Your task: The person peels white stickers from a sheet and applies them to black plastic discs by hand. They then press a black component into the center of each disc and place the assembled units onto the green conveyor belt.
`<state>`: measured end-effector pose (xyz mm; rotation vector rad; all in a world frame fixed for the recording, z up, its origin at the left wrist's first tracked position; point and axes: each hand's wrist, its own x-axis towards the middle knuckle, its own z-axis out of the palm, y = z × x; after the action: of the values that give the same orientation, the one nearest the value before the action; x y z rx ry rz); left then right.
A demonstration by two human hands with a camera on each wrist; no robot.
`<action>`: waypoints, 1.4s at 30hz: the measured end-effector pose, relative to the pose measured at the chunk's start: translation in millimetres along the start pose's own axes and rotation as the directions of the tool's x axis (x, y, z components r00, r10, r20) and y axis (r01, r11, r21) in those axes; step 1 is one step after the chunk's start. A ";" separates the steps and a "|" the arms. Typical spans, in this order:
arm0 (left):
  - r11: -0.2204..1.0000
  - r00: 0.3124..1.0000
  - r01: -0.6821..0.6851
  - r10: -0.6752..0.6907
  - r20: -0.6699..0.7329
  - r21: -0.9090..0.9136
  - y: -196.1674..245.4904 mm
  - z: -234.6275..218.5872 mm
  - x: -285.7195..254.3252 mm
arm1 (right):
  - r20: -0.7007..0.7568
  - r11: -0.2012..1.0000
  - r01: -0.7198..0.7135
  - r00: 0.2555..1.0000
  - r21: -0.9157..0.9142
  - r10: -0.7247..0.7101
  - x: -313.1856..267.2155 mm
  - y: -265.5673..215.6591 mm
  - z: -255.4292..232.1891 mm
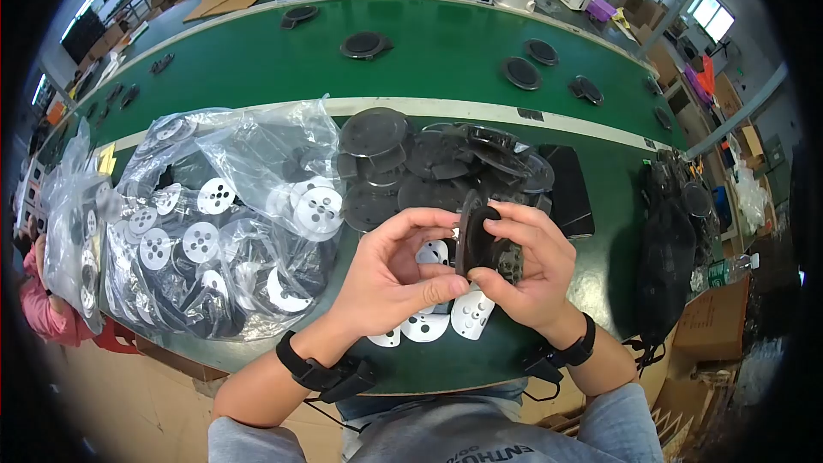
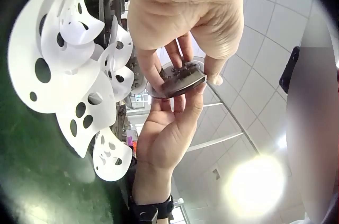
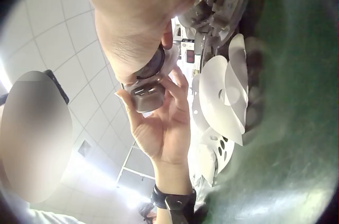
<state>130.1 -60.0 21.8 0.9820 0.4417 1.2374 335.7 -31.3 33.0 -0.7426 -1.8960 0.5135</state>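
Both hands hold one round dark disc-shaped part point(image 1: 472, 238) on edge above the table's near side. The left hand point(image 1: 390, 270) grips its left side, thumb low and fingers around the rim. The right hand point(image 1: 536, 270) pinches the opposite side between thumb and fingers. In the left wrist view the part point(image 2: 183, 83) shows a clear rim and a raised dark housing. In the right wrist view a smooth dark block point(image 3: 149, 99) stands out from its face. White perforated discs point(image 1: 426, 327) lie below the hands.
Plastic bags of white discs point(image 1: 201, 242) lie at the left. Dark round parts point(image 1: 374, 133) are piled behind the hands, beside a black flat box point(image 1: 566, 189). A black bag point(image 1: 667, 249) lies at the right. More dark parts point(image 1: 363, 45) sit on the green surface beyond.
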 end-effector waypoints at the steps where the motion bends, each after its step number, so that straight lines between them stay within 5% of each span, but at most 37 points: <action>1: 1.000 1.000 0.003 -0.003 0.001 -0.002 -0.1 -0.3 -0.1 | -0.001 1.000 0.005 1.000 -0.011 -0.005 0.2 -0.5 -0.2; 14: 1.000 0.999 0.011 -0.011 0.031 0.016 0.3 -1.8 -0.9 | 0.022 1.000 -0.006 1.000 -0.010 0.006 0.6 -4.3 -0.7; 23: 0.977 0.987 -0.048 0.078 -0.137 0.210 -4.5 3.0 -0.2 | 0.001 0.973 0.074 0.997 -0.217 -0.075 5.9 -9.7 2.0; 25: 0.969 0.986 -0.024 0.063 -0.153 0.246 -4.9 1.3 -1.5 | -0.086 0.993 -0.021 0.996 -0.118 0.011 6.0 -8.0 4.1; 27: 0.968 0.987 -0.012 0.051 -0.149 0.250 -4.5 0.4 -1.7 | -0.096 0.961 -0.216 0.967 0.174 0.235 2.3 -5.9 4.8; 28: 0.972 0.989 -0.011 0.045 -0.139 0.235 -4.0 0.0 -1.8 | -0.048 0.875 -0.328 0.929 0.357 0.368 0.0 -5.4 4.5; 32: 0.989 0.985 0.044 -0.021 -0.169 0.138 -4.0 8.5 -1.2 | 0.283 0.723 -0.530 0.848 0.443 0.448 -4.1 0.3 -5.4; 33: 0.961 0.991 0.035 0.001 -0.131 0.275 -2.5 4.9 -2.4 | 0.281 0.679 -0.508 0.861 0.529 0.424 -0.7 -6.2 -3.1; 35: 0.901 0.989 0.062 0.002 -0.146 0.429 8.2 7.4 -2.5 | 0.435 0.490 -0.712 0.698 0.503 0.569 11.6 -16.6 -22.1; 36: 0.853 0.991 0.042 0.031 -0.130 0.520 13.9 5.7 -0.9 | 0.342 0.499 -0.702 0.696 0.508 0.631 13.0 -17.5 -28.4; 37: 0.793 0.962 -0.085 0.222 -0.157 0.603 18.7 3.4 2.1 | 0.139 0.464 -0.593 0.701 0.658 0.700 12.7 -14.8 -25.3; 38: 0.702 0.898 -0.198 0.410 -0.160 0.684 27.2 -0.6 4.8 | 0.012 0.506 -0.353 0.829 0.787 0.559 5.9 7.0 -26.7; 39: 0.375 0.823 -0.179 0.564 -0.071 0.910 54.7 -5.5 4.5 | -0.089 0.572 -0.244 0.866 0.783 0.492 12.6 9.1 -27.8; 40: 0.195 0.787 -0.058 0.612 -0.075 0.979 76.7 -18.2 -0.1 | -0.109 0.527 -0.234 0.835 0.817 0.539 17.8 0.4 -29.2; 41: 0.089 0.749 0.017 0.659 -0.071 0.996 96.2 -35.4 -5.3 | -0.098 0.568 -0.266 0.843 0.779 0.529 19.7 -2.7 -29.2; 42: 0.134 0.755 0.158 0.623 -0.207 0.978 113.8 -57.1 -16.6 | -0.091 0.611 -0.296 0.849 0.734 0.521 19.2 -4.4 -29.2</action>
<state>16.0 -52.7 80.1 1.8381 1.9085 1.5458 355.1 -20.4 60.3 -0.6818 -1.0749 1.2652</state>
